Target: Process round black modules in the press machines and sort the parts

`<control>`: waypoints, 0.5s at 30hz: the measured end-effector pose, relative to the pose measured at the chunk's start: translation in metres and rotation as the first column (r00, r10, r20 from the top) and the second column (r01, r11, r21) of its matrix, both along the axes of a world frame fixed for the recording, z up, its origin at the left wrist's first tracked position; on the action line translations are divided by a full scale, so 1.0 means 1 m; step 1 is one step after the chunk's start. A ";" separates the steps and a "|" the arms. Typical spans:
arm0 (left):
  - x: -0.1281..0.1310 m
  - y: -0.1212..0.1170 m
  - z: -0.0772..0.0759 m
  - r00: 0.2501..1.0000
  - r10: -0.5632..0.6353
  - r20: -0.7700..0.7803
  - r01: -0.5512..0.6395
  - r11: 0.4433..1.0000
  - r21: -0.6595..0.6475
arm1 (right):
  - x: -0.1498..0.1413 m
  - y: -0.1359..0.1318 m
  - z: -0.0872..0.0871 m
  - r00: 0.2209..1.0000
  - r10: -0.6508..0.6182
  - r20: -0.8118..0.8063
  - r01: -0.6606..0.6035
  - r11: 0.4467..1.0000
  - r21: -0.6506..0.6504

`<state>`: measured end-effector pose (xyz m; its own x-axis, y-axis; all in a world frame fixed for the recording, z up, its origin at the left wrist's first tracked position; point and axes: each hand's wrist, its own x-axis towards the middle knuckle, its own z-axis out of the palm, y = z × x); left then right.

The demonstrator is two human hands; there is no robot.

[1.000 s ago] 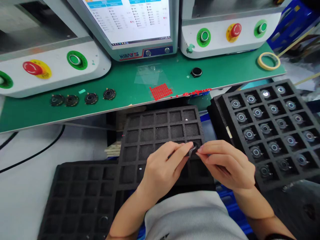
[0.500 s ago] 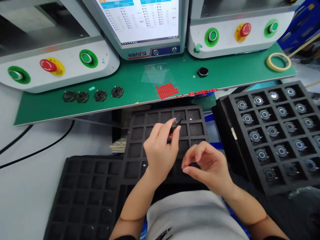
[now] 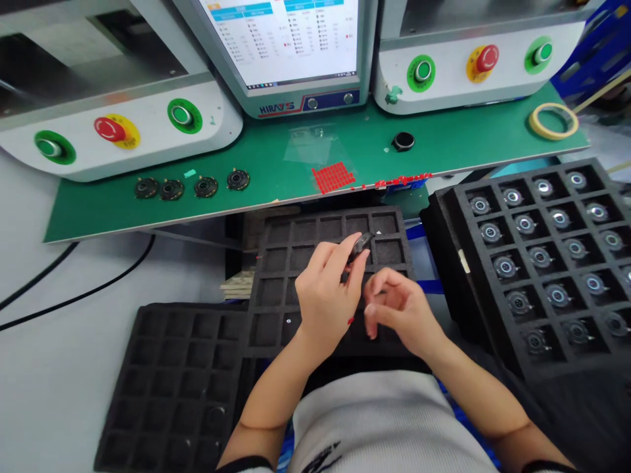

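My left hand [image 3: 328,289] is closed on a dark round watch part [image 3: 363,243], pinched on edge between thumb and fingers above a black foam tray [image 3: 260,309]. A tiny red sticker [image 3: 351,321] shows at the heel of that hand. Just to its right, apart from the watch part, my right hand [image 3: 407,315] has its fingers curled and its thumb drawn in against them. Whatever may be between those fingertips is hidden. A small white bit [image 3: 288,321] lies in one tray compartment.
On the green bench [image 3: 266,157] lie several round watch parts [image 3: 206,186], a red sticker sheet [image 3: 334,177], a watch case [image 3: 403,140] and a tape roll [image 3: 553,121]. A foam tray with watch parts [image 3: 542,256] stands right; another foam tray [image 3: 170,381] is lower left.
The view has shifted slightly. My right hand's fingers have curled in more, with the thumb against them. A red sticker now shows on my left hand's heel; the watch part stays held.
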<state>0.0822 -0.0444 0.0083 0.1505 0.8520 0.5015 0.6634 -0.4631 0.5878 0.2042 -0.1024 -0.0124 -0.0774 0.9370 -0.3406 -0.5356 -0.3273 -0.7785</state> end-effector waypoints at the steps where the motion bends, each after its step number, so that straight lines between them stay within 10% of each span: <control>1: -0.002 0.000 -0.001 0.999 -0.009 0.036 0.010 0.999 -0.046 | 0.008 -0.001 -0.002 0.988 -0.103 0.117 0.097 0.994 0.051; 5: -0.011 -0.002 -0.007 0.915 0.017 0.403 0.191 0.861 -0.471 | 0.037 -0.006 -0.007 0.757 -0.423 0.498 0.326 0.905 0.273; 9: -0.004 -0.009 -0.009 0.771 0.104 0.628 0.488 0.537 -0.688 | 0.045 -0.009 0.000 0.850 -0.222 0.477 0.117 0.964 0.239; 15: 0.005 -0.027 -0.016 0.830 -0.016 0.558 0.502 0.458 -0.734 | 0.052 -0.019 0.003 0.963 0.164 0.216 -0.202 0.965 0.167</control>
<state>0.0875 -0.0713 -0.0080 0.4305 0.8333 -0.3468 0.1751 0.2999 0.9378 0.2562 -0.1213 -0.0095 -0.2018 0.9612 -0.1878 -0.3087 -0.2444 -0.9192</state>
